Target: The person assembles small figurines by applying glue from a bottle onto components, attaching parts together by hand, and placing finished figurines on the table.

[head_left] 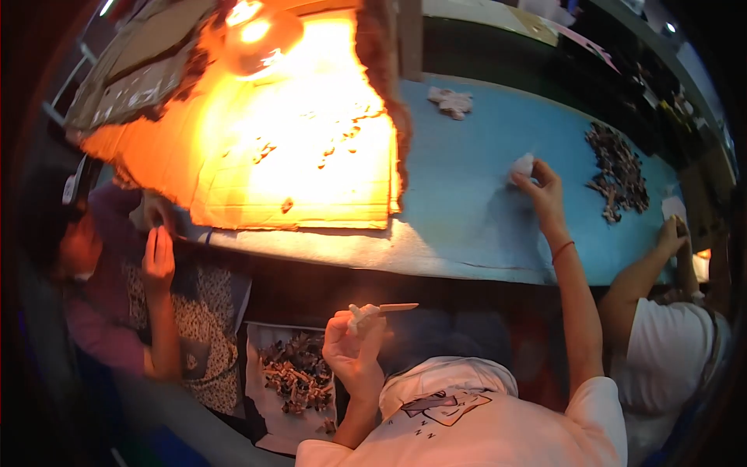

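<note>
In front of my shirt, my left hand (355,354) is closed on a small pale, lumpy piece (362,315). A thin, light-brown flat stick (399,307) juts to the right from it; whether the two are joined I cannot tell. My right hand (542,191) reaches over the blue table (475,183) and pinches a crumpled white tissue (522,166) between thumb and fingers. Farther back on the table lies another crumpled white wad (450,102). A heap of small dark-brown pieces (617,171) sits to the right of my right hand.
A glowing lamp (261,35) lights a cardboard shelter (296,198) with small pieces inside. Below the table edge, a white-lined tray (268,420) holds many brown pieces. Co-workers sit at left (117,272) and right (661,350), their hands near the table.
</note>
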Available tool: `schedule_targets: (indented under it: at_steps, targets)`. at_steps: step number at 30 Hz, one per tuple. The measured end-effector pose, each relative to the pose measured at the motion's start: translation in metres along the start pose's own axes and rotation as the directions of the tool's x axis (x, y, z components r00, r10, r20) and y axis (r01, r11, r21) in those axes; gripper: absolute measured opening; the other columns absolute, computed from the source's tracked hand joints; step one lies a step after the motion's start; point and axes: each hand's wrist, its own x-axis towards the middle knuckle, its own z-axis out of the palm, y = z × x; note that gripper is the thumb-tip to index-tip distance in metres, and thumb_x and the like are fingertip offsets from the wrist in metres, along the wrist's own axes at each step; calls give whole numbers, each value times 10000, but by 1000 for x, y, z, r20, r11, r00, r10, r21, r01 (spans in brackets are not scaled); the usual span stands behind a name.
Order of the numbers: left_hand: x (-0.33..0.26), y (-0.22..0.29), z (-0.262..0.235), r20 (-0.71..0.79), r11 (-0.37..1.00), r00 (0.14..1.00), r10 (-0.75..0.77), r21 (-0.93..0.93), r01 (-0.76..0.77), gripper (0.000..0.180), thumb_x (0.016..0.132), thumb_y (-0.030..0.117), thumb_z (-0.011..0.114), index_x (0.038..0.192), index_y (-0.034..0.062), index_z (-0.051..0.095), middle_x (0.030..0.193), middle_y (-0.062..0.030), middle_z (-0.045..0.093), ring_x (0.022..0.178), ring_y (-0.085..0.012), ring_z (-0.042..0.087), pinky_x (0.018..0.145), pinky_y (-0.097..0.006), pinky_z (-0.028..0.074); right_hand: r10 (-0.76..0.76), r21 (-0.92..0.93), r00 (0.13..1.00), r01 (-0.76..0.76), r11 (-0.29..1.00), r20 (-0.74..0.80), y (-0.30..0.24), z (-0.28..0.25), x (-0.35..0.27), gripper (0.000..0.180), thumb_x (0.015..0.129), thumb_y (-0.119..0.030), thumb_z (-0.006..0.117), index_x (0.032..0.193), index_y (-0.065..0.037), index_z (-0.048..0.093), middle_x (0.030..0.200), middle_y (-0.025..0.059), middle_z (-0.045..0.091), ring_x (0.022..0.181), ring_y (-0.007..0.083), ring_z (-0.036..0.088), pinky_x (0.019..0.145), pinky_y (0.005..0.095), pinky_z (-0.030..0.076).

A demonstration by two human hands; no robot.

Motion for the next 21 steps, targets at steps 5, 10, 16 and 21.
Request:
schedule_targets:
  at_steps: [5,10,16,21]
  targets:
    - [3,2,-18,-32,999,999,10,-35,-11,218,721,-71,575,873,61,490,900,-105,553,737,-141,567,525,-266,520,-98,-393,995,77,916,-33,25,-5,21,328,693,-154,665,968,-1,571,890,88,608,771,193,568,720,285,449]
    - [4,4,-38,-53,999,998,25,-34,-27,236,718,-75,581,892,66,505,914,-101,557,742,-147,570,534,-264,515,-226,-427,967,156,891,-119,10,2,-7,300,739,-115,618,1018,-25,557,941,85,588,830,166,555,719,279,446]
    - [13,1,-54,-19,996,999,50,-80,-51,270,709,-92,578,913,69,502,912,-96,554,755,-149,570,526,-264,515,-247,-316,928,332,889,281,-84,52,-87,156,769,45,523,914,4,566,880,88,579,737,174,581,647,265,466]
    - [13,14,-70,-71,990,992,107,-81,-113,269,706,-81,585,910,73,501,897,-92,552,750,-146,567,521,-263,514,-475,-160,671,657,737,569,-121,152,-76,190,733,69,480,896,12,560,868,157,559,759,316,559,643,346,466]
